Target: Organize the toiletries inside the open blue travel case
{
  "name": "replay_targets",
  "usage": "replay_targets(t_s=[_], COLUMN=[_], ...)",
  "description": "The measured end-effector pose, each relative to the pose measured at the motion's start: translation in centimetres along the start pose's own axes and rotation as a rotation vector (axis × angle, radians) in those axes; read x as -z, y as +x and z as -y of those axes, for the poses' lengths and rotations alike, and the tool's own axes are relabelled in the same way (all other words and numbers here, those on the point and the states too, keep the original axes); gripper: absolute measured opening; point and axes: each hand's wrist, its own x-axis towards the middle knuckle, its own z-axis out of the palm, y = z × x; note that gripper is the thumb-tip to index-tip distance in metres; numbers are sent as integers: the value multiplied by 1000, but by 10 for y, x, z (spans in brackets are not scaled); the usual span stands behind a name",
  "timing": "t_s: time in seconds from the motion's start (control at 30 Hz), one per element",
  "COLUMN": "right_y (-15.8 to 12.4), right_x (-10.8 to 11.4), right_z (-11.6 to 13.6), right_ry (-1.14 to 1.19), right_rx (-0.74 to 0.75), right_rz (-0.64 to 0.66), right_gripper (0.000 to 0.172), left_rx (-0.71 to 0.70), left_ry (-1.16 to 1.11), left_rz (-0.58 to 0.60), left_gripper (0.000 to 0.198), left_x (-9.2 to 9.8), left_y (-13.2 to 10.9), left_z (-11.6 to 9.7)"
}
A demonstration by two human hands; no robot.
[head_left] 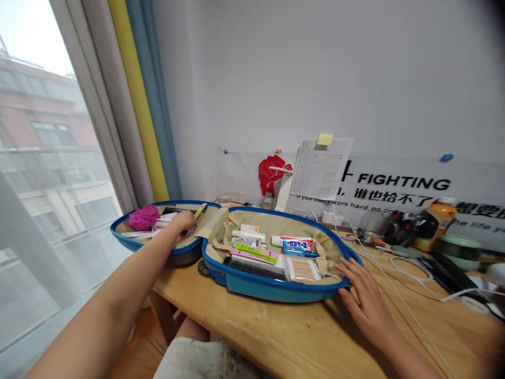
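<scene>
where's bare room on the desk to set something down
Bare wood shows along the front of the desk, between the blue hard-shell suitcase and the edge, left of your right hand. The back right is crowded: white cables, an orange bottle.

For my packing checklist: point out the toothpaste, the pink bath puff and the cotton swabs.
toothpaste (298, 245), head view, on the tube's printed label.
pink bath puff (144, 218), head view, on the middle of the puff.
cotton swabs (303, 270), head view, on the swabs inside their clear pack.
</scene>
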Motion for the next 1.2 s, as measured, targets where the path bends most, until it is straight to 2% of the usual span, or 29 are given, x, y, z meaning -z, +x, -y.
replay_targets(t_s=[0.1,0.17,0.2,0.3,0.33,0.4,0.53,0.73,1.07,1.2], right_y=[0,0,0,0,0,0,1,0,0,-1], right_x=[-1,-1,-2,-2,-1,0,1,0,-1,-3], right_z=[0,0,0,0,0,1,2,1,-1,-4], right_ry=[0,0,-1,7,11,14,-11,-12,9,10], right_rx=[14,22,21,2,-4,-2,33,24,28,2], right_rz=[-11,-24,-25,-17,-10,-6,-17,-21,-25,-16], right_gripper=[40,40,40,40,40,41,41,41,41,41], left_rx=[-93,-269,-416,-854,-940,-1022,-1044,-1053,-1046,-1006], left_ry=[-14,-46,-64,-52,-22,53,163,206,106,11], left_rz=[-50,-71,-62,53,98,165,226,219,220,147], left_gripper=[34,36,36,32,31,30,30,25,29,30], left_x=[20,30,32,30,27,18,2,-3,-8,-2], left_y=[-17,-34,-44,-76,-85,-98,-106,-106,-109,-105], left_z=[-25,-48,-61,-96,-106,-120,-131,-129,-123,-118])
